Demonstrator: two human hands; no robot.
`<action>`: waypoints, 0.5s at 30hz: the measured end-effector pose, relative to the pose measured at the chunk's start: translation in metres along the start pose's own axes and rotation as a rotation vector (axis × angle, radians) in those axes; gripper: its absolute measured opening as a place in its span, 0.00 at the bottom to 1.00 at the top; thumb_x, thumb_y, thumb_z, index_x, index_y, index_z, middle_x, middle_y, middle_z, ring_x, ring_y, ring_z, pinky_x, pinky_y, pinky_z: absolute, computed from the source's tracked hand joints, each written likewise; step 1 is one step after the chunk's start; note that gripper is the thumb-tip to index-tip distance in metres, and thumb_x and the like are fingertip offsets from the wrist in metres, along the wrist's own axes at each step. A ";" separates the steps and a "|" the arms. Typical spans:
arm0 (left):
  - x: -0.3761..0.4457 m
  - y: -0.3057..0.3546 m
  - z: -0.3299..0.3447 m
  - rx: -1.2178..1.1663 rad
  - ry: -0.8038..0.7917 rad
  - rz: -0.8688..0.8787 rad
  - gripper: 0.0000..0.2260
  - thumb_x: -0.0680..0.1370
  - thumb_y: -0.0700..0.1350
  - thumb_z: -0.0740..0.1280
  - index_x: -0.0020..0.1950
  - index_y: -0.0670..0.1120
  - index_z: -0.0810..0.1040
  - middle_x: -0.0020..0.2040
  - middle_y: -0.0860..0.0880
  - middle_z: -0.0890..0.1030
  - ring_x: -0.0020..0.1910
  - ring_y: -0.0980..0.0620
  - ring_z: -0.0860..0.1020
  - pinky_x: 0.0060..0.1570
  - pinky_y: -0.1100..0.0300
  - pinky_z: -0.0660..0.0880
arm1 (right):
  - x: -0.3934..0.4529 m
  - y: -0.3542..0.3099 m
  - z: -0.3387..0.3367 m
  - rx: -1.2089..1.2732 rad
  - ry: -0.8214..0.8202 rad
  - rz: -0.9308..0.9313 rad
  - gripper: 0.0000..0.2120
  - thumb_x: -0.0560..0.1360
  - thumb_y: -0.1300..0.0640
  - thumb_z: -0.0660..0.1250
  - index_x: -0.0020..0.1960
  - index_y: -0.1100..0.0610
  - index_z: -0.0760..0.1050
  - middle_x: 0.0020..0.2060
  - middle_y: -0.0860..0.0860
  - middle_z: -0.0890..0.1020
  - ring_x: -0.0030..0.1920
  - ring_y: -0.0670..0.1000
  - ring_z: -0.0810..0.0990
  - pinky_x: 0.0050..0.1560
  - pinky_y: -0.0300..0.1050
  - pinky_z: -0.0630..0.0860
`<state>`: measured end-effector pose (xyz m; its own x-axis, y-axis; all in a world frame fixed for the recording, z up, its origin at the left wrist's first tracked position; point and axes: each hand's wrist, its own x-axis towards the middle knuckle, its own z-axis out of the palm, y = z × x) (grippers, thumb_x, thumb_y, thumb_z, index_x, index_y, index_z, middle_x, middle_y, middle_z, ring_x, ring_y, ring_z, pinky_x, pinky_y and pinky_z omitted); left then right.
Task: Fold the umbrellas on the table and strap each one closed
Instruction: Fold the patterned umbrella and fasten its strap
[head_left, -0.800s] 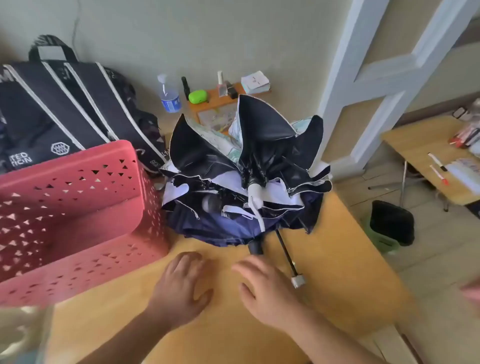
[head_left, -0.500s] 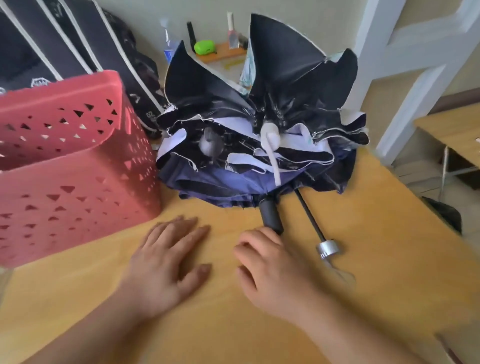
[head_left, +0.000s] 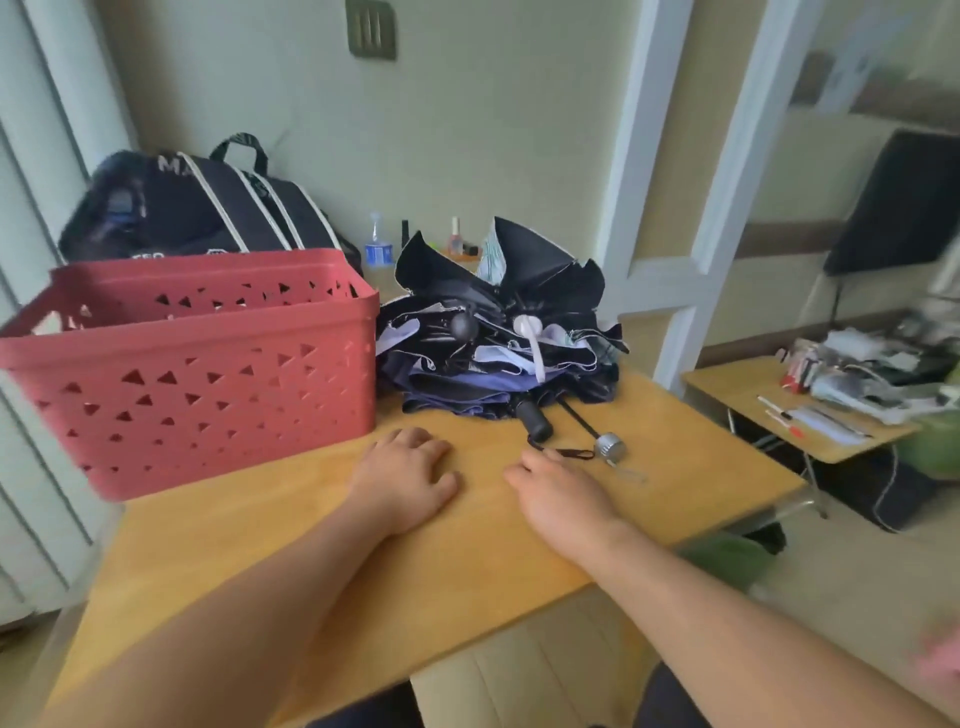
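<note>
While umbrellas (head_left: 493, 358) lie unfolded, 2 hands (head_left: 405, 475) rest flat.

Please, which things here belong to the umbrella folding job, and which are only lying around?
For the job:
pile of unfolded umbrellas
black handle
silver-capped shaft
left hand and right hand, both holding nothing

Only lying about:
red basket
black bag
spray bottle
side desk with clutter

A classroom or dorm-like study room, going by the small wooden desk (head_left: 675, 452), a second desk (head_left: 737, 400) strewn with pens, and a backpack (head_left: 208, 208) by the wall.
</note>
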<state>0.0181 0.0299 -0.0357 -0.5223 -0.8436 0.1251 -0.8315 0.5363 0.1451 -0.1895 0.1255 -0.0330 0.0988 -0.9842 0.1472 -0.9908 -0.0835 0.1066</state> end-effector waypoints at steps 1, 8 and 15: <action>-0.002 0.000 -0.001 -0.005 0.018 0.012 0.34 0.73 0.68 0.49 0.74 0.58 0.74 0.72 0.51 0.74 0.71 0.46 0.69 0.71 0.51 0.67 | -0.004 -0.002 -0.002 0.029 -0.033 0.017 0.20 0.79 0.66 0.57 0.68 0.55 0.73 0.62 0.53 0.72 0.66 0.58 0.71 0.59 0.52 0.73; 0.010 -0.014 0.010 -0.123 0.144 0.042 0.24 0.73 0.61 0.56 0.63 0.58 0.81 0.63 0.56 0.78 0.63 0.51 0.74 0.66 0.57 0.70 | 0.030 0.036 -0.043 0.362 0.011 0.207 0.16 0.79 0.54 0.61 0.62 0.42 0.80 0.53 0.40 0.83 0.54 0.47 0.80 0.55 0.46 0.78; 0.031 -0.031 0.036 -0.396 0.400 0.043 0.07 0.69 0.56 0.65 0.41 0.60 0.81 0.43 0.66 0.74 0.45 0.59 0.75 0.47 0.65 0.73 | 0.152 0.070 -0.096 0.412 0.289 0.416 0.19 0.82 0.48 0.58 0.73 0.45 0.71 0.62 0.54 0.73 0.61 0.60 0.76 0.59 0.53 0.75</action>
<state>0.0212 -0.0136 -0.0713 -0.3775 -0.7854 0.4905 -0.6358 0.6050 0.4794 -0.2351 -0.0145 0.0916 -0.3368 -0.8703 0.3593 -0.9002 0.1858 -0.3939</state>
